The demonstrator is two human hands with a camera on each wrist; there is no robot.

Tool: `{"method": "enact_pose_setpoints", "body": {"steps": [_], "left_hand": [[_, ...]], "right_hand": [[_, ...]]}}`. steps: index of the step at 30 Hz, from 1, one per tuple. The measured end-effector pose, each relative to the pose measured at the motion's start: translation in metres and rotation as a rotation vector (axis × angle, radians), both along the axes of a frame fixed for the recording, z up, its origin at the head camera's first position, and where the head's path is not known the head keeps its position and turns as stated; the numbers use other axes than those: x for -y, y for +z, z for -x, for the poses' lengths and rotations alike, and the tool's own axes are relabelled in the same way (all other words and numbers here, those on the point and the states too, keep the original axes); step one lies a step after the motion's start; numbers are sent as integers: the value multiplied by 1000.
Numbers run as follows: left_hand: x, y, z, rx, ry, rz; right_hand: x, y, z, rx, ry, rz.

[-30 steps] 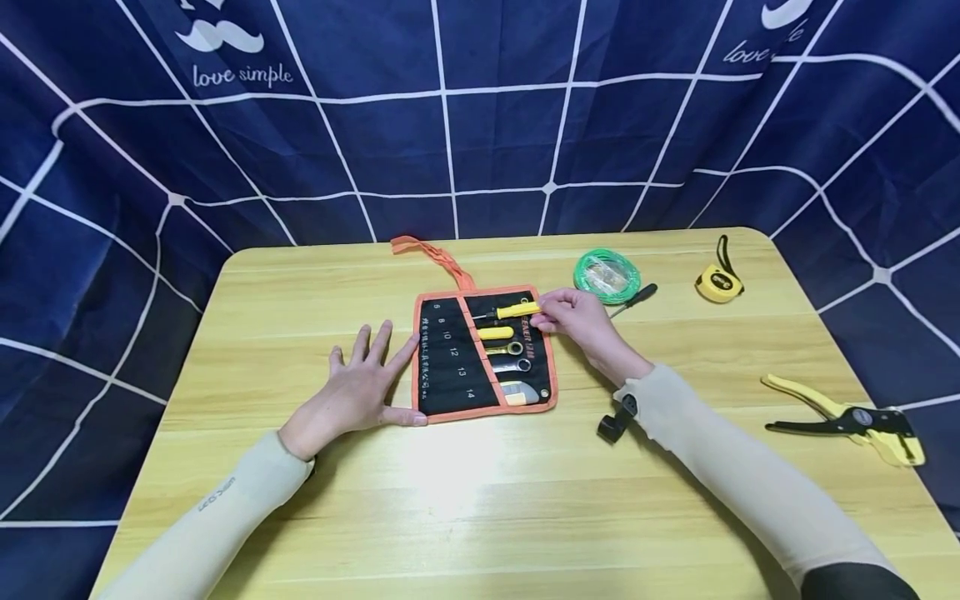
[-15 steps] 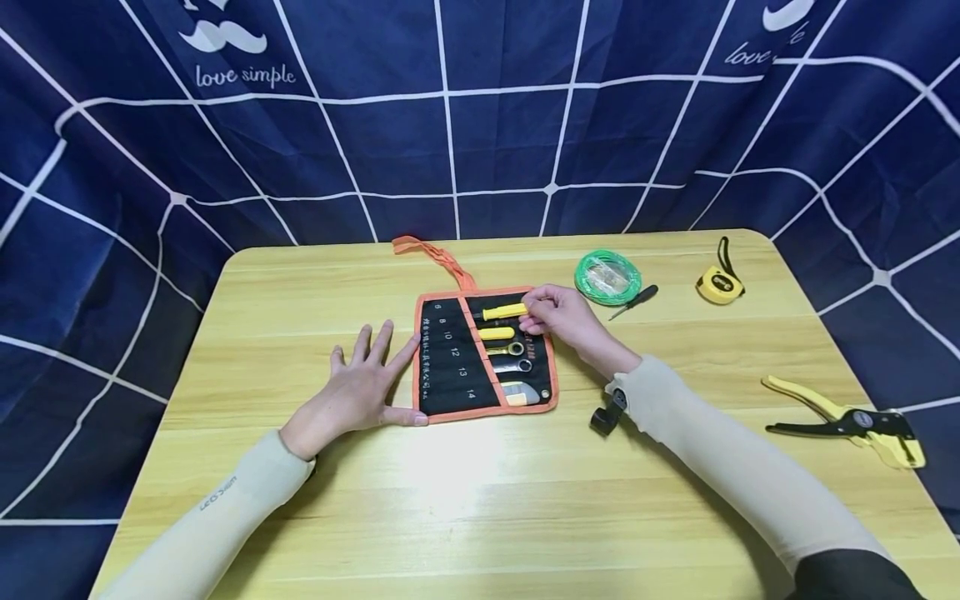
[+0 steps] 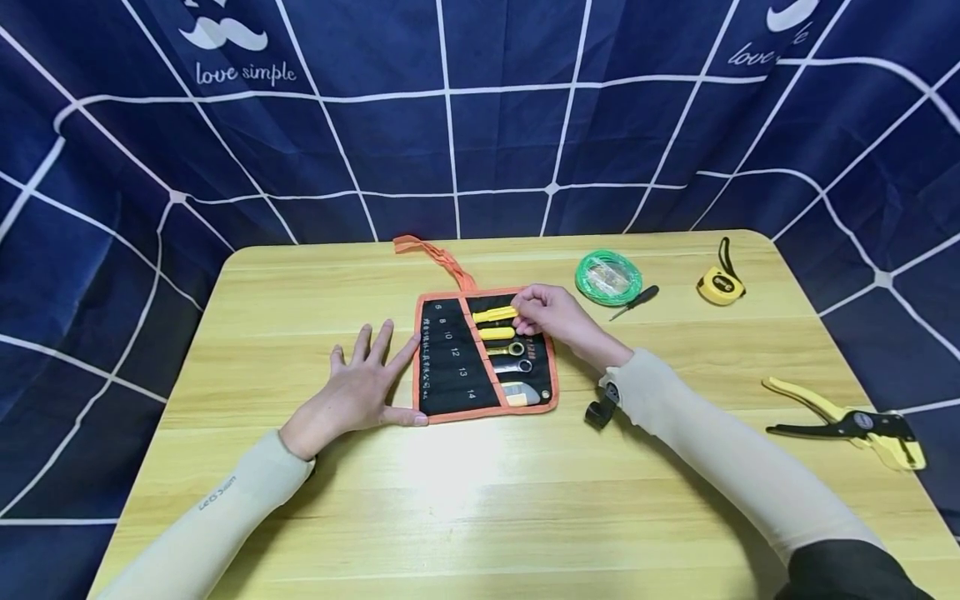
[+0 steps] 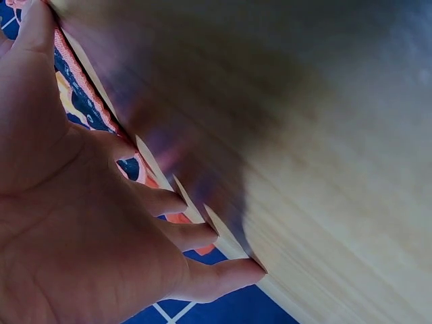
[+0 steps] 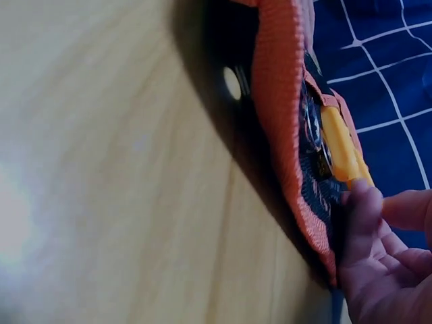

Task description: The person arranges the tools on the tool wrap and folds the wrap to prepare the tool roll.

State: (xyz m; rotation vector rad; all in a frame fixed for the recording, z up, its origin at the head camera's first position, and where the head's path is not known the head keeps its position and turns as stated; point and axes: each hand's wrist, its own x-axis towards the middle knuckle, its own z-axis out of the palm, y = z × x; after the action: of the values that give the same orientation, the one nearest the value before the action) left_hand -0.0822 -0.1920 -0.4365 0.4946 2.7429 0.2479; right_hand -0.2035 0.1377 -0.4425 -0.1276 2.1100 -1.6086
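A black tool pouch (image 3: pixel 457 367) with orange trim lies flat on the table. In its top slot sits a yellow-handled screwdriver (image 3: pixel 493 314), whose handle end my right hand (image 3: pixel 555 315) pinches between thumb and fingers. Its shaft is hidden inside the slot. Below it stand a second yellow handle (image 3: pixel 497 333), two wrenches (image 3: pixel 514 366) and a utility knife (image 3: pixel 521 393) in their own slots. My left hand (image 3: pixel 358 392) lies with fingers spread on the table, thumb and little-side reach touching the pouch's left edge. The left wrist view shows those straight fingers (image 4: pixel 202 233) on the wood.
Beyond the right hand lie a coil of green wire (image 3: pixel 609 277) and a black-handled screwdriver (image 3: pixel 637 302). A yellow tape measure (image 3: pixel 721 284) is at the back right. Wire strippers (image 3: pixel 847 422) lie by the right edge. An orange tie strap (image 3: pixel 438 257) trails behind the pouch.
My right hand has moved left, sliding the yellow-handled screwdriver deeper into the top slot; its shaft, visible earlier, is now hidden. The left hand has stayed in place.
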Motion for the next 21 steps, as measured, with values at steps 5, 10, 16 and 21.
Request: {"method": "enact_pose_setpoints", "body": {"steps": [5, 10, 16, 21], "left_hand": [[1, -3, 1, -14, -6, -7], [0, -1, 0, -4, -8, 0], [-1, 1, 1, 7, -12, 19], [0, 2, 1, 5, -10, 28]], "right_hand": [[5, 4, 1, -82, 26, -113], [9, 3, 2, -120, 40, -132], [11, 1, 1, -119, 45, -123], [13, 1, 0, -118, 43, -160]]}}
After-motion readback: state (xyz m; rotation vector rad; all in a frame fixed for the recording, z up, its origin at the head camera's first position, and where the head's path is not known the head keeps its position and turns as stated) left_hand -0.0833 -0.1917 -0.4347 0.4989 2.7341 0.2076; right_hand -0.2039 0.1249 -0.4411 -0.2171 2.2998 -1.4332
